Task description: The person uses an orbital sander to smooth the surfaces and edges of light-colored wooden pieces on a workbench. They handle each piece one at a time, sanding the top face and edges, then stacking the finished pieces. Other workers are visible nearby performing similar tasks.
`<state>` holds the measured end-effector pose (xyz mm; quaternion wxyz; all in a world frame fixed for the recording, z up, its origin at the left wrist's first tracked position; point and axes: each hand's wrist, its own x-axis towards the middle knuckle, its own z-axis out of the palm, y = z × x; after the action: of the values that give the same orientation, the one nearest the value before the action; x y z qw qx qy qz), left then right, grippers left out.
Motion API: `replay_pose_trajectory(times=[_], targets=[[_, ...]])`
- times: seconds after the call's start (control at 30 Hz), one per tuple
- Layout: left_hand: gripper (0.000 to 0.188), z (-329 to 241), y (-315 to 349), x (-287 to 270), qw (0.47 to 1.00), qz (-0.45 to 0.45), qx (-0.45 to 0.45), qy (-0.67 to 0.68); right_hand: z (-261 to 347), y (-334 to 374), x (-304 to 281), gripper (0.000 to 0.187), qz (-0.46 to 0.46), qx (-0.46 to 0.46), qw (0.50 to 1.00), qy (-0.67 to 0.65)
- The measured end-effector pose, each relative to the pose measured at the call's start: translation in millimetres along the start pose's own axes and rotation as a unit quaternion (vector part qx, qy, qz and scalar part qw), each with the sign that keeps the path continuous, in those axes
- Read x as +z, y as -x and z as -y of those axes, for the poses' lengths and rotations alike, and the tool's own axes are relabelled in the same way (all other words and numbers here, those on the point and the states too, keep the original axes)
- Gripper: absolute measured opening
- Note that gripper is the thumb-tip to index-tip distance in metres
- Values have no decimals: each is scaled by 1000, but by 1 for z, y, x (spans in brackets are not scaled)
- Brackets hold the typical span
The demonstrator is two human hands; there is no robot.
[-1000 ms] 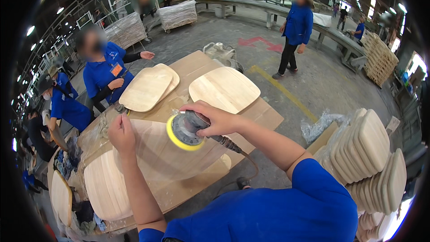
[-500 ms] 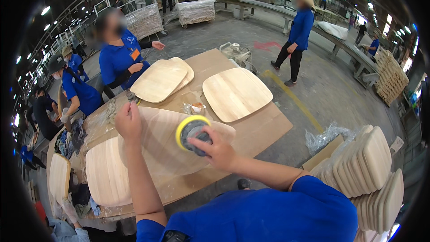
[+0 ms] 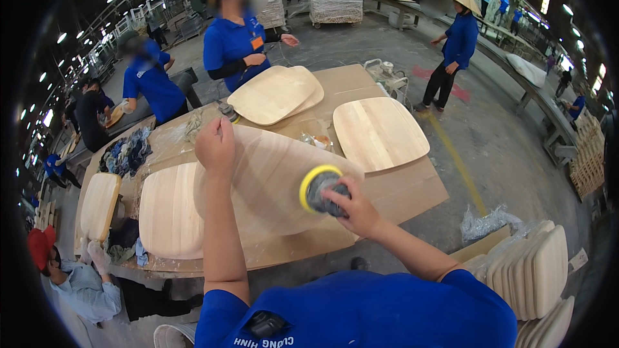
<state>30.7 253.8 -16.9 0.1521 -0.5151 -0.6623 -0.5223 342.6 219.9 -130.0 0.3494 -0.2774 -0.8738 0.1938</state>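
My left hand [image 3: 216, 144] is closed on the far left edge of a pale wooden panel [image 3: 267, 177] with rounded corners. The panel is smeared by motion, and I cannot tell whether it lies flat or is tilted. Wrapped in the fingers of my right hand [image 3: 358, 211] is a round dark grey sander [image 3: 321, 192] with a yellow pad rim. It is over the panel's right part, its pad side facing the wood; the contact itself is hidden.
Cardboard [image 3: 400, 190] covers the table. Other panels lie around: a right one [image 3: 380, 132], a far pair [image 3: 274, 95], a left one [image 3: 169, 212]. Another sander [image 3: 227, 111] and rags [image 3: 126, 151] lie on the table. Stacked panels [image 3: 532, 270] stand at right. Co-workers stand beyond and left.
My view has turned left, so the scene sits farther right. The sander has shifted toward the panel's right near edge. My left hand keeps its grip on the panel.
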Motion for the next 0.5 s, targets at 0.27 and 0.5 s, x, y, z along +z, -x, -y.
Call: replay_pose_trajectory(times=[0.27, 0.5], targets=[[25, 37, 2, -14, 997, -11, -15, 77, -48, 66, -84, 72, -35, 42, 992, -115], [29, 45, 18, -49, 994, -9, -20, 111, -185, 101, -68, 72, -64, 233, 969, -54]])
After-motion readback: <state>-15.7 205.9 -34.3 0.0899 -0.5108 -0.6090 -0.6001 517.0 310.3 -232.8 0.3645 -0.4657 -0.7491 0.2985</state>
